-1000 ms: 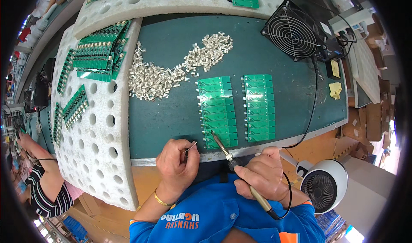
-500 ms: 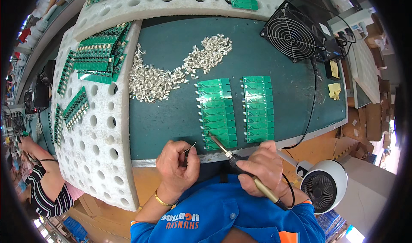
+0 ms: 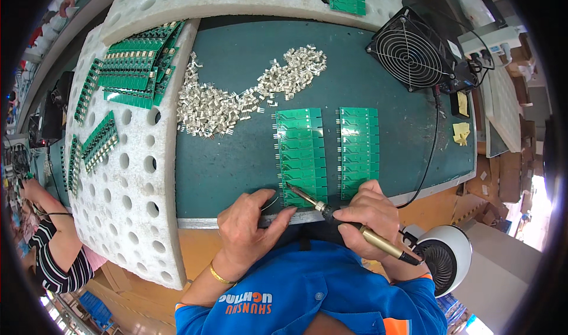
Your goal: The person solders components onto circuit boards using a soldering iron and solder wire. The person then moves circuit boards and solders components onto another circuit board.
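Note:
My right hand (image 3: 371,216) is wrapped around a soldering iron (image 3: 378,240). Its tip touches or hovers just over the left green circuit board (image 3: 300,151), near that board's lower left edge. Thin solder wire (image 3: 271,204) shows at my left hand (image 3: 245,225), beside the same board's near end. Thumb and forefinger there are spread, and the wire comes out between them; the curled fingers behind are partly hidden. A second green board (image 3: 359,145) lies parallel on the right. Both boards have a row of pins along their left edges.
Small white pin connectors (image 3: 216,107) are heaped beyond the boards. Perforated white foam (image 3: 127,202) on the left carries stacked green boards (image 3: 127,68). A black fan (image 3: 411,54) stands far right, a white fan (image 3: 447,258) near right. Another person's arm (image 3: 47,199) shows far left.
My left thumb and forefinger have spread from a pinch, and the hand has shifted slightly right. The iron's tip stays near the same spot on the left board. The whole view has shifted slightly.

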Available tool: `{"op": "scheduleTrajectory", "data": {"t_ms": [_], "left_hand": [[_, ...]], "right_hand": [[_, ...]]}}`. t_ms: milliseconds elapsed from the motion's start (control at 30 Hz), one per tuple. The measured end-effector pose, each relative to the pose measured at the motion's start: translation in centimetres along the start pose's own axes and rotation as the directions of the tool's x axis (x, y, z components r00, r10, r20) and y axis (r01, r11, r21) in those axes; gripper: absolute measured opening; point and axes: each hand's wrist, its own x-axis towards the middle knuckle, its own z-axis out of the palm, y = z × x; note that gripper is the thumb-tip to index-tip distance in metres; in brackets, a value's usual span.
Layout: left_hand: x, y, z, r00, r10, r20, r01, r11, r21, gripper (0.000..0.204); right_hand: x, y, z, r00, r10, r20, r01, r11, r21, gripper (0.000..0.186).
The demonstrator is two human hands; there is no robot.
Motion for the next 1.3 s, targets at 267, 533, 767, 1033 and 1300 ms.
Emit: {"op": "scheduleTrajectory", "data": {"t_ms": [267,533,767,1033,1300], "left_hand": [[-0.2,-0.1,0.0,0.998,0.047,0.033,-0.049,0.998,0.05,0.041],[0.1,0.1,-0.2,0.996,0.05,0.08,-0.058,0.993,0.101,0.033],[0.0,-0.1,-0.1,0.995,0.06,0.078,-0.068,0.993,0.094,0.033],[0.1,-0.1,0.0,0.996,0.054,0.068,-0.059,0.995,0.083,0.029],[0.1,0.1,-0.2,0.996,0.039,0.075,-0.045,0.996,0.074,0.028]], "right_hand": [[1.7,1.3,-1.6,0.991,0.07,0.114,-0.082,0.992,0.099,0.023],[2.7,1.7,-2.3,0.977,0.108,0.181,-0.131,0.984,0.12,0.022],[3.1,1.9,-2.9,0.96,0.151,0.236,-0.19,0.969,0.155,0.021],[3.9,2.0,-3.6,0.871,0.361,0.334,-0.447,0.865,0.23,0.016],[4.5,1.1,-3.3,0.87,0.384,0.308,-0.457,0.862,0.217,0.019]]}}
